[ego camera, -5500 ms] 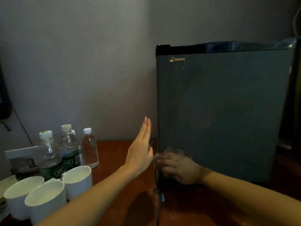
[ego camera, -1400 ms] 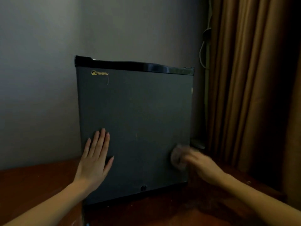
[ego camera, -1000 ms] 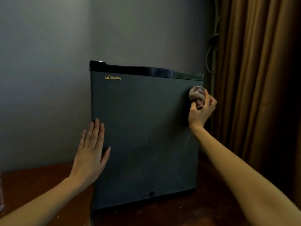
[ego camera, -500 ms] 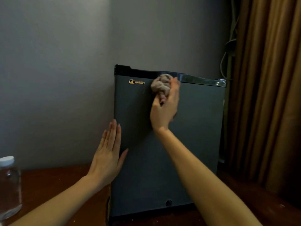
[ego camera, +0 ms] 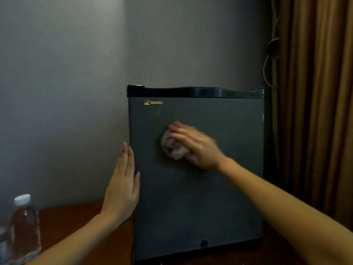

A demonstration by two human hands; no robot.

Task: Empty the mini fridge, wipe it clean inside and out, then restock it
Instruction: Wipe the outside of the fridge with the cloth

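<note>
A dark grey mini fridge with a glossy black top stands on a wooden table, its door closed. My right hand grips a crumpled pale cloth and presses it against the upper middle of the door; the hand is blurred. My left hand lies flat with straight fingers against the door's left edge.
A clear water bottle with a white cap stands at the table's left edge. Brown curtains hang close on the right, with cables beside them. Grey walls meet in a corner behind the fridge.
My right hand has carried the cloth from the door's top edge down to its upper middle. The left hand stays flat at the door's left edge.
</note>
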